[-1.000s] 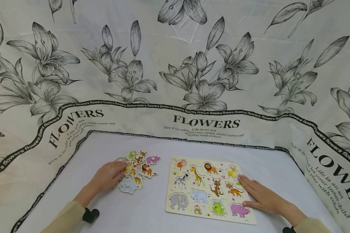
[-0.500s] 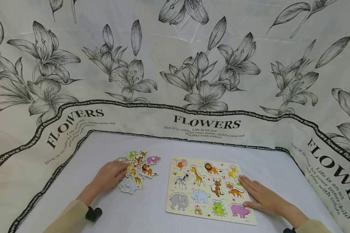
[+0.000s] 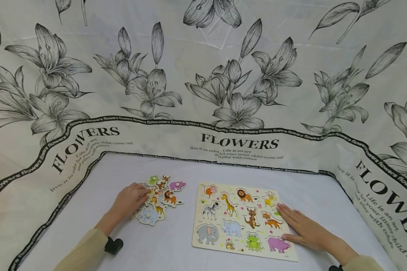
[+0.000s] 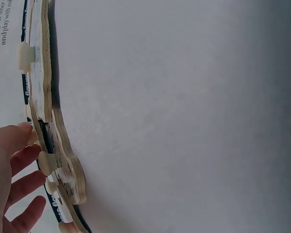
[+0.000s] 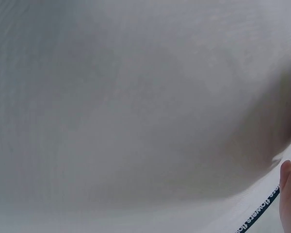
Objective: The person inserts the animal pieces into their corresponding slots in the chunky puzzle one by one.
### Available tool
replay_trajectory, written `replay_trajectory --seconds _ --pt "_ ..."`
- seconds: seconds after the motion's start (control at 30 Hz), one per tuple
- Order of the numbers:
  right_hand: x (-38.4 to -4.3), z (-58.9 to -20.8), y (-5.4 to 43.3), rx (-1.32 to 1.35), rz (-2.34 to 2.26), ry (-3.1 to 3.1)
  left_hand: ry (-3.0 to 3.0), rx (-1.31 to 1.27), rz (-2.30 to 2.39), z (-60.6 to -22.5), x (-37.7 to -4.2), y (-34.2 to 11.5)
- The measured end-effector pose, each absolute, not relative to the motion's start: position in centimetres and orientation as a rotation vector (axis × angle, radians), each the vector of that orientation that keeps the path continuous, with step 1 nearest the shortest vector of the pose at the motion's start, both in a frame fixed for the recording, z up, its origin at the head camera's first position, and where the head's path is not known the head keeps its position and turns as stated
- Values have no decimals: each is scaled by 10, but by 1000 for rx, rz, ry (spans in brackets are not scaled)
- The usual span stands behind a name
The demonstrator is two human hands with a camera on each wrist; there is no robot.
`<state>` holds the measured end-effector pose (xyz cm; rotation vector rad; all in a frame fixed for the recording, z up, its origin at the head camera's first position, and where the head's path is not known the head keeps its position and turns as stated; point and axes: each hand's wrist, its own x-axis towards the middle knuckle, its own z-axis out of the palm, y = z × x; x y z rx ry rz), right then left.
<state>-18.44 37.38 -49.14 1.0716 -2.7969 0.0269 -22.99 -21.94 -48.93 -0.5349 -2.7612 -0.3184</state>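
In the head view, my left hand (image 3: 130,199) reaches over the left side of a pile of wooden animal puzzle pieces. In the left wrist view, its thumb and index finger pinch the small knob (image 4: 33,138) of one piece, whose picture is mostly hidden. Around it lie a frog piece (image 3: 153,180), a purple hippo piece (image 3: 177,186), a lion piece (image 3: 170,198), a giraffe piece (image 3: 158,207) and a blue rhino piece (image 3: 147,216). My right hand (image 3: 306,229) rests with straight fingers on the right edge of the puzzle board (image 3: 220,224), which shows printed animals.
A white cloth (image 3: 149,248) covers the table. Behind and at both sides hangs a white curtain (image 3: 176,113) with printed lilies and a black lettered border. Black wrist mounts (image 3: 113,246) sit below the sleeves. Space lies between pile and board.
My left wrist has shifted slightly right, and its fingers have bunched closer together at the pile. The right hand and the board have stayed put.
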Motion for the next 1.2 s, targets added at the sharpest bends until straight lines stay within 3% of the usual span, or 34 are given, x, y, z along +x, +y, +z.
replay_trajectory --seconds 1.2 --pt "-185 -493 374 1074 34 -2791 -2812 -354 -365 -490 -230 -222"
